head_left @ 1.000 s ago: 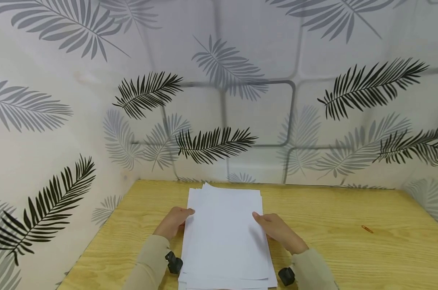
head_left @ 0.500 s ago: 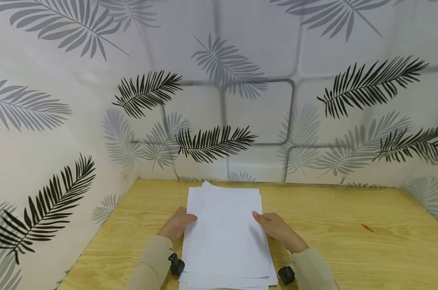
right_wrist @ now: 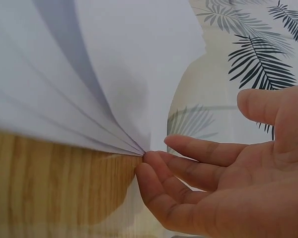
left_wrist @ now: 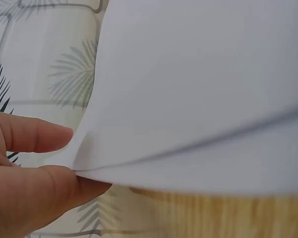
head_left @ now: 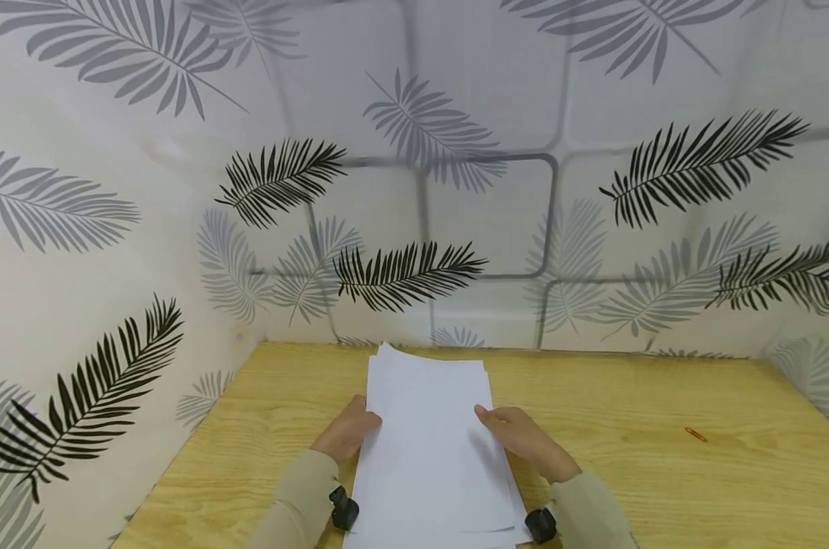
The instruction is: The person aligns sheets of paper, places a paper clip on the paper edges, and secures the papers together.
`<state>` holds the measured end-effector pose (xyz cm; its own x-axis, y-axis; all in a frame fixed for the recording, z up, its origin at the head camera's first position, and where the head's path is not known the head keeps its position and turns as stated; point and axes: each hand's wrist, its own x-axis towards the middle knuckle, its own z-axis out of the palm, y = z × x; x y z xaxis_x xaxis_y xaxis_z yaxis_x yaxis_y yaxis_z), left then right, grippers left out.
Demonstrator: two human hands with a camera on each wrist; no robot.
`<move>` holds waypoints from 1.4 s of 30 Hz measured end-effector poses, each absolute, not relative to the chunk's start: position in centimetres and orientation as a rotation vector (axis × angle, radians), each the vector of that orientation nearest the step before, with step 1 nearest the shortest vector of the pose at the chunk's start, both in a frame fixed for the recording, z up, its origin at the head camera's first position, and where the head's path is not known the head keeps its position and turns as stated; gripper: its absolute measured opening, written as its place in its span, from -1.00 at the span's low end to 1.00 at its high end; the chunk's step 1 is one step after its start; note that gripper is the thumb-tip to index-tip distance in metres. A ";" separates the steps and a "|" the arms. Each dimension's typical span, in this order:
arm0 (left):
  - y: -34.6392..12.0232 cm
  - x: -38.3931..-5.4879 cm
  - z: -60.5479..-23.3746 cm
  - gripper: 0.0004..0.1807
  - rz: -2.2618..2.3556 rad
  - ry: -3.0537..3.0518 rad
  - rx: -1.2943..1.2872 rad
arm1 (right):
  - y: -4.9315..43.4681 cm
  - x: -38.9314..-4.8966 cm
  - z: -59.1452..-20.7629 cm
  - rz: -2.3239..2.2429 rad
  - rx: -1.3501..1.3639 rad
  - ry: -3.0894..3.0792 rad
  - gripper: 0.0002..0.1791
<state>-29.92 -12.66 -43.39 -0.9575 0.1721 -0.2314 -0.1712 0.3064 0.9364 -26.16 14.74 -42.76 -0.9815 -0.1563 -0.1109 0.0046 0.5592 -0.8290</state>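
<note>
A stack of white paper sheets [head_left: 428, 450], with uneven edges, stands before me in the head view. My left hand [head_left: 351, 428] pinches its left edge; in the left wrist view the paper [left_wrist: 198, 74] bends between the digits of my left hand [left_wrist: 32, 183]. On the opposite side is my right hand [head_left: 524, 438]. The right wrist view shows the fingertips of my right hand [right_wrist: 223, 173] against the edge where the fanned sheets [right_wrist: 124, 59] come together, and the thumb stands apart from the paper.
The wood-grain table [head_left: 634, 488] lies under the paper. An orange paper clip [head_left: 695, 434] lies on it at the right. Behind the table hangs a pale cloth [head_left: 483, 213] printed with leaves. Each wrist bears a small black camera.
My left hand has moved right and slightly nearer to me, and the stack's left edge has shifted inward with it. My right hand has barely moved. The paper clip lies unchanged.
</note>
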 end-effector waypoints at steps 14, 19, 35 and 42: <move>-11.7 -30.3 -43.4 -0.33 1.771 2.388 -0.025 | 14.7 -26.2 -42.5 -1.399 -0.127 2.599 -0.30; -11.9 -30.1 -43.4 -0.30 1.810 2.377 -0.017 | 14.6 -26.6 -42.6 -1.407 -0.071 2.618 -0.34; -12.3 -29.3 -43.1 -0.41 1.988 2.237 0.202 | 15.4 -27.4 -43.1 -1.549 0.044 2.579 -0.47; -12.2 -29.2 -42.7 -0.47 1.999 2.223 0.261 | 15.4 -27.4 -43.2 -1.621 0.077 2.534 -0.50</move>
<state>-29.22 -12.25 -42.72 -0.9751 0.2214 0.0113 0.0346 0.1016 0.9942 -27.37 15.37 -43.16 -0.9899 -0.0283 -0.1390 0.1143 0.4206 -0.9000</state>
